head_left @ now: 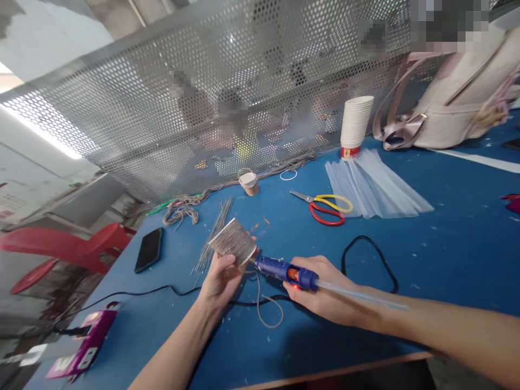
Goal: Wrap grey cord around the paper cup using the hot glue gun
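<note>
My left hand (pixel 223 276) is closed around a paper cup (pixel 234 241) wrapped in grey-brown cord, tilted on its side. A loose tail of cord (pixel 270 324) hangs from it in a loop over the table. In my right hand (pixel 320 298) is a blue hot glue gun (pixel 276 268) with a red light lit. A clear glue stick (pixel 361 297) sticks out of its back end. The gun's nozzle is at the cup's rim, beside my left fingers; whether it touches is too small to tell.
On the blue table (pixel 300 341) lie scissors (pixel 325 206), thin wires (pixel 213 233), clear plastic strips (pixel 374 187) and a phone (pixel 149 249). Stacked paper cups (pixel 356 124), a small basket (pixel 249 181) and a bag (pixel 450 103) stand farther back. A black cable (pixel 174 290) runs to a purple power strip (pixel 83 344).
</note>
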`<state>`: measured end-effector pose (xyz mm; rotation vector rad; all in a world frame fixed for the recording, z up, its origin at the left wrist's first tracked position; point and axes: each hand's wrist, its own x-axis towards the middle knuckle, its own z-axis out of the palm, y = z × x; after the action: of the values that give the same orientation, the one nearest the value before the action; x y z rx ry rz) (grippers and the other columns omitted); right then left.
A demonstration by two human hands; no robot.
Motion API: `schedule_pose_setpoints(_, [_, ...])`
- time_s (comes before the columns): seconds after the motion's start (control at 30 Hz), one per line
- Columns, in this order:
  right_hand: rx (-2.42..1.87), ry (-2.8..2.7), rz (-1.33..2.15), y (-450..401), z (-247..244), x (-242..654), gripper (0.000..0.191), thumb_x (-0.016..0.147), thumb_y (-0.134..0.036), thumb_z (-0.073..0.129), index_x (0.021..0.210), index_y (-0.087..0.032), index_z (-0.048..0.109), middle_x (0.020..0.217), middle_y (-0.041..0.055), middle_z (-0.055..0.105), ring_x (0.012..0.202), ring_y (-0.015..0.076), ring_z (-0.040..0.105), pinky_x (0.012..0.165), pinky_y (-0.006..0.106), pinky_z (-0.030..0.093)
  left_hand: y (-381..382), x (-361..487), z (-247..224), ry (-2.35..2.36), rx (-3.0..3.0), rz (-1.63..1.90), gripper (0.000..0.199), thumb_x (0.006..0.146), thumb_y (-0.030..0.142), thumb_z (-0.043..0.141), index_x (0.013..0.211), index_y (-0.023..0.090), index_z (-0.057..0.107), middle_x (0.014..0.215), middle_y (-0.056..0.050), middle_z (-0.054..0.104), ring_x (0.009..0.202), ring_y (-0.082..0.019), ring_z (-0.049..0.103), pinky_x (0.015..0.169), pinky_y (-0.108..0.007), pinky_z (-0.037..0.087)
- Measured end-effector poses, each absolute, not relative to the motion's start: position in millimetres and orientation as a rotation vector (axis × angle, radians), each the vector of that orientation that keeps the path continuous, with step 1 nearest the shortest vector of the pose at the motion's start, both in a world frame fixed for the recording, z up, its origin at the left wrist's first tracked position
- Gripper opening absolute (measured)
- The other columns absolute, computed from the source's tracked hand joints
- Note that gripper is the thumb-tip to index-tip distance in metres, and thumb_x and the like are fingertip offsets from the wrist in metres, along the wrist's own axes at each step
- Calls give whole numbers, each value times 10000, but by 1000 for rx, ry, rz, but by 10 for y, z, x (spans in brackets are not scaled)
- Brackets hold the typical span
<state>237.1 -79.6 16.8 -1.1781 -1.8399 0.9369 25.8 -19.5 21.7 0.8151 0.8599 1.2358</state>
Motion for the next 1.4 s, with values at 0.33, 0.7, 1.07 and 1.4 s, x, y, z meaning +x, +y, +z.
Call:
schedule_pose_setpoints(0.33, [-1351, -2014, 616, -603, 140, 2527, 103, 811, -248, 548, 737, -199, 496, 652, -9, 548, 548, 124, 437, 549, 261, 245, -165, 247, 223, 900, 793, 1330, 585, 516, 211, 851, 1067, 234, 656, 911, -33, 762, 870, -242, 712, 790, -370, 574])
schedule_pose_setpoints(0.7, [-1334, -2532, 113, -264, 127, 2812, 329, 714, -66, 566, 1026, -91, 667, 1210, 209, 624, 1107, 347, 550, 891, 455, 393, -153, 275, 229, 1054, 945, 1400, 549, 451, 293, 893, 944, 194, 671, 841, -24, 725, 792, -189, 668, 768, -312, 517])
schedule_pose_setpoints(1.07, [-983, -1175, 1693, -508, 190, 1920, 281, 671, -88, 710, 913, -165, 589, 941, 43, 694, 931, 169, 665, 908, 308, 499, -262, 453, 183, 1040, 1060, 1498, 723, 468, 244, 879, 1135, 271, 601, 1007, -14, 680, 864, -164, 607, 815, -298, 473])
schedule_pose_setpoints(1.4, [-1108, -1592, 1134, -584, 215, 2006, 117, 795, -96, 637, 724, -174, 584, 651, -39, 564, 615, 99, 503, 587, 226, 385, -302, 469, 225, 1052, 998, 1453, 606, 531, 181, 846, 1078, 266, 600, 993, 3, 676, 864, -149, 615, 817, -265, 476])
